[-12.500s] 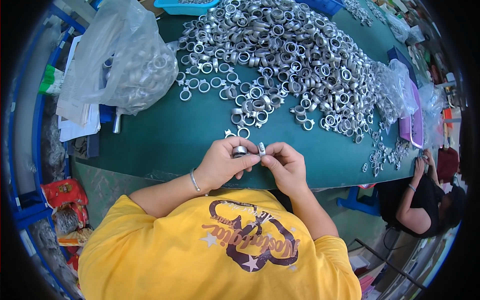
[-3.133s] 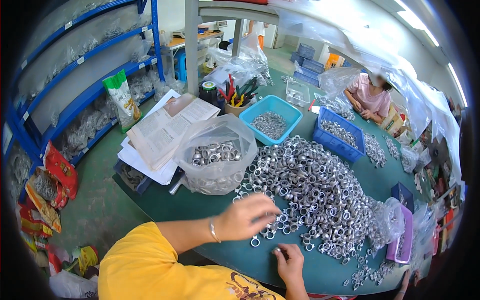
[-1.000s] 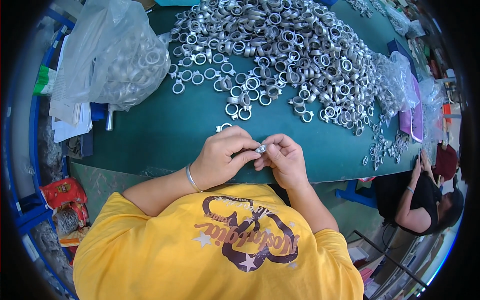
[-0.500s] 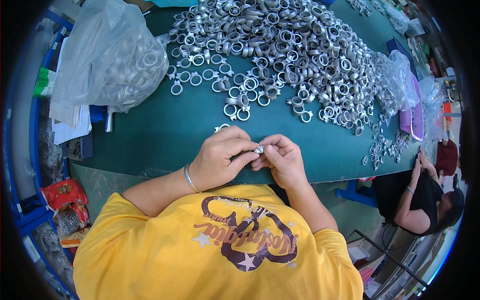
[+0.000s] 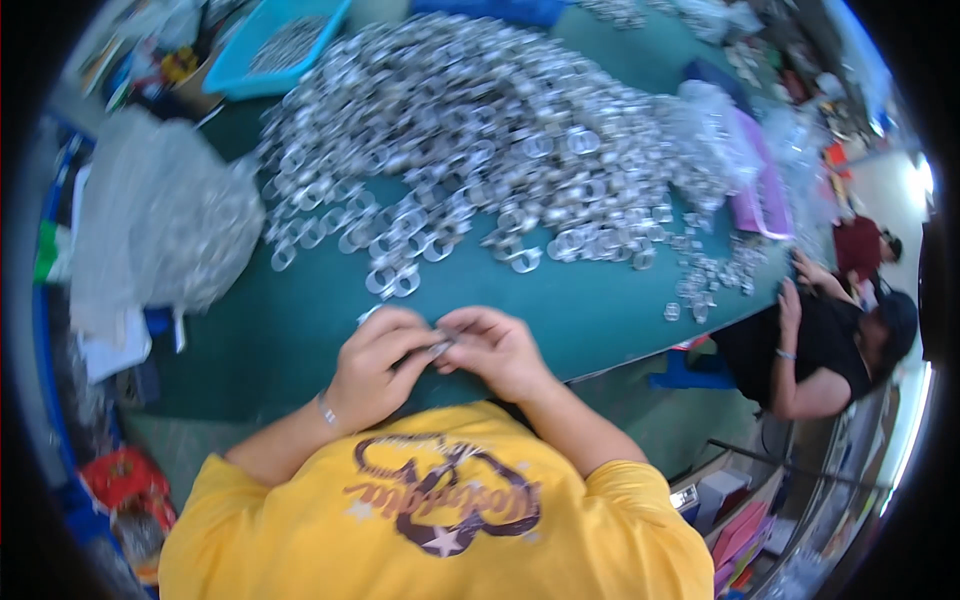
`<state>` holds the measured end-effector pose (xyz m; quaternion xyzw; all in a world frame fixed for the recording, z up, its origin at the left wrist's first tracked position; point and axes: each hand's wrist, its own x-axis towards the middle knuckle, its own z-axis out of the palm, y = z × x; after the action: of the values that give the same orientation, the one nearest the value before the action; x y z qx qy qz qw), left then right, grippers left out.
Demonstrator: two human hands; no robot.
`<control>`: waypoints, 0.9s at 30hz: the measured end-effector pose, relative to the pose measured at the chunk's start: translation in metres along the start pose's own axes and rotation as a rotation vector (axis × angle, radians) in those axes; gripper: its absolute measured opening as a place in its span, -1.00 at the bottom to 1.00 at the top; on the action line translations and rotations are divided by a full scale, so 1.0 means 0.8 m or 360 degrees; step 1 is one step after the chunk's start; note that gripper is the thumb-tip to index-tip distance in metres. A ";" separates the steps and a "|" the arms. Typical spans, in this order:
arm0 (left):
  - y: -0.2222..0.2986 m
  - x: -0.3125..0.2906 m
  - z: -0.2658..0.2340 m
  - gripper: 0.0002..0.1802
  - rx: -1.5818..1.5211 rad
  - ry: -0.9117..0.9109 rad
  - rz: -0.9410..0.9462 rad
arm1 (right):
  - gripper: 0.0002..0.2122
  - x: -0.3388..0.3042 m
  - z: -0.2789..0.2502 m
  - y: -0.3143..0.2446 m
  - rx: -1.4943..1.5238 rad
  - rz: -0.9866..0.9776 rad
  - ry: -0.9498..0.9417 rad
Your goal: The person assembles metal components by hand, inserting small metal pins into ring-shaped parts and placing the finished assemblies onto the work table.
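Note:
My left hand (image 5: 378, 365) and my right hand (image 5: 495, 352) meet over the near edge of the table, fingertips almost touching. Both pinch a small silver metal part (image 5: 441, 346), mostly covered by the fingers and smeared by motion. Just beyond my left hand lies a single silver metal ring (image 5: 368, 314), partly hidden by the knuckles. Farther off, a wide heap of silver metal rings (image 5: 480, 120) with small lugs spreads over the green table (image 5: 560, 310).
At left sits a clear plastic bag (image 5: 165, 220) of parts. A blue tray (image 5: 235, 75) is at the far left. To the right are small metal pieces (image 5: 705, 275), a purple basket (image 5: 765, 190) and a co-worker in black (image 5: 830, 350). Red packaging (image 5: 125, 480) lies lower left.
The whole view has swung and blurred, so the table things sit farther left and more of the far side shows, including the blue tray. Both hands still pinch the small part.

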<state>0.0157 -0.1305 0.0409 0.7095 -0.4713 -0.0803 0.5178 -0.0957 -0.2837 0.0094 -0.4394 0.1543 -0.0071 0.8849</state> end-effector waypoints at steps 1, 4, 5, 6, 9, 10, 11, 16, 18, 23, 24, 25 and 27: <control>0.008 0.000 -0.001 -0.76 -0.0076 -0.0034 -0.0199 | -0.73 0.000 -0.003 -0.007 0.0011 -0.0026 -0.0010; 0.008 0.001 0.000 -0.76 -0.0103 -0.0008 -0.0239 | -0.73 0.001 -0.027 -0.056 -0.0396 -0.0264 0.0269; 0.008 0.002 -0.001 -0.77 -0.0079 -0.0011 -0.0230 | -0.75 0.003 -0.043 -0.080 -0.0481 -0.0407 0.0419; 0.008 0.001 0.000 -0.77 -0.0079 -0.0017 -0.0220 | -0.74 0.003 -0.055 -0.110 -0.0519 -0.0549 0.0669; 0.011 0.000 0.003 -0.81 -0.0093 -0.0031 -0.0216 | -0.69 0.009 -0.113 -0.200 -0.0727 -0.1056 0.1185; 0.012 -0.001 0.004 -0.81 -0.0111 -0.0029 -0.0201 | -0.68 0.011 -0.135 -0.230 -0.0718 -0.1206 0.1248; 0.012 -0.002 0.003 -0.81 -0.0124 -0.0027 -0.0197 | -0.67 0.015 -0.160 -0.259 -0.0704 -0.1347 0.1306; 0.012 -0.001 0.000 -0.84 -0.0085 -0.0020 -0.0153 | -0.60 0.031 -0.244 -0.334 -0.0993 -0.1417 0.1514; 0.009 0.001 -0.005 -0.80 0.0037 0.0026 -0.0157 | -0.66 0.043 -0.219 -0.308 -0.1326 -0.1449 0.1617; -0.019 0.022 -0.021 -0.58 0.0759 -0.0026 -0.0125 | -0.89 0.041 -0.080 -0.153 -0.2254 -0.1237 0.0373; -0.028 0.019 -0.022 -0.59 0.0678 -0.0091 -0.0213 | -0.85 0.040 -0.063 -0.128 -0.2432 -0.1107 0.0337; -0.034 0.018 -0.021 -0.60 0.0593 -0.0159 -0.0288 | -0.82 0.042 -0.053 -0.111 -0.2600 -0.1147 0.0337; -0.035 0.017 -0.017 -0.62 0.0649 -0.0215 -0.0215 | -0.82 0.050 -0.054 -0.092 -0.2689 -0.1114 0.0349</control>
<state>0.0475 -0.1312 0.0294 0.8224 -0.4629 -0.0653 0.3244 -0.0604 -0.3687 0.0317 -0.9581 0.0495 -0.2011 0.1978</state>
